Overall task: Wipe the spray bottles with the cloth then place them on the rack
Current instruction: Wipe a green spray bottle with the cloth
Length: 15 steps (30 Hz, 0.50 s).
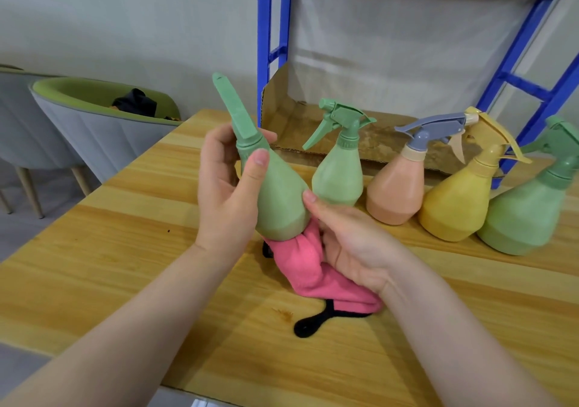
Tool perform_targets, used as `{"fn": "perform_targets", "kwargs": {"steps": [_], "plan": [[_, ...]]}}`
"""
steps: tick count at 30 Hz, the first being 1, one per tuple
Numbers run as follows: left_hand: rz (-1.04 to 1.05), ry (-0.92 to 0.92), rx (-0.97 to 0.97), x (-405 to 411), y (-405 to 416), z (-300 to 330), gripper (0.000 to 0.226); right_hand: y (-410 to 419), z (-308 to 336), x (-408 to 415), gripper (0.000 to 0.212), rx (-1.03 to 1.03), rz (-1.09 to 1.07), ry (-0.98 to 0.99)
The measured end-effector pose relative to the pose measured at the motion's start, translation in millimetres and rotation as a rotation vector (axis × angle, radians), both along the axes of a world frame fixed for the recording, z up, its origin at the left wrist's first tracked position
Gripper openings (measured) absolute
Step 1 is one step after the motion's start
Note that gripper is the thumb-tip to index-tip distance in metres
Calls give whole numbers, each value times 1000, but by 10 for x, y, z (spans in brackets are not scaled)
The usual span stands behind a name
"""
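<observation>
Head view looks down on my left hand (230, 184) wrapped round the neck and shoulder of a green spray bottle (279, 200), thumb laid across the front of its body and fingers curled behind it, so the bottle hangs tilted above the table with its nozzle pointing up and away to the left. My right hand (347, 240) comes in from below: its thumb presses the bottle's lower side, and its fingers, hidden under the base, seem to bunch the pink cloth (313, 268) against the bottom, so I judge that hand clasped on the cloth. The cloth's loose end trails down onto the wooden table (125, 265), where its black hanging loop lies flat. I take this as the wiping step on the first bottle, with the base getting the cloth and the upper body and trigger head not yet covered. Beyond my hands four more bottles stand in a row on the table: a second green one (340, 174), a peach one (396, 193) with a grey trigger, a yellow one (456, 206) and another green one (526, 215) at the right edge. Behind them is a cardboard box (313, 124) and the blue-framed rack (272, 30). Next I would need to turn the bottle in my left hand so the cloth reaches all round, then lift it clear over the row toward a rack shelf.
</observation>
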State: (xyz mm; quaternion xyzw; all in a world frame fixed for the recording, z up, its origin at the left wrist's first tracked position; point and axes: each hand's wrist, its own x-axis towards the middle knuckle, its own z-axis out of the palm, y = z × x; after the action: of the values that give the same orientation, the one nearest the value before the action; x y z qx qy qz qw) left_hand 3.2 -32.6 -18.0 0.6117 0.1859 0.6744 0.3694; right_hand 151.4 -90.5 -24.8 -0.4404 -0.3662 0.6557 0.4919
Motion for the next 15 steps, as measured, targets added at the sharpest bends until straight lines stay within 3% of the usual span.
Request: {"fn": "perform_targets", "kwargs": {"steps": [4, 7, 11, 15], "plan": [[-1, 109, 117, -1, 12, -24, 25, -13, -23, 18, 34, -6, -202, -235], [-57, 57, 38, 15, 10, -29, 22, 4, -87, -2, 25, 70, -351, -363], [-94, -113, -111, 3, 43, 6, 13, 7, -134, -99, 42, 256, -455, -392], [-175, -260, -297, 15, 46, 34, 7, 10, -180, -131, 53, 291, -375, -382]]}}
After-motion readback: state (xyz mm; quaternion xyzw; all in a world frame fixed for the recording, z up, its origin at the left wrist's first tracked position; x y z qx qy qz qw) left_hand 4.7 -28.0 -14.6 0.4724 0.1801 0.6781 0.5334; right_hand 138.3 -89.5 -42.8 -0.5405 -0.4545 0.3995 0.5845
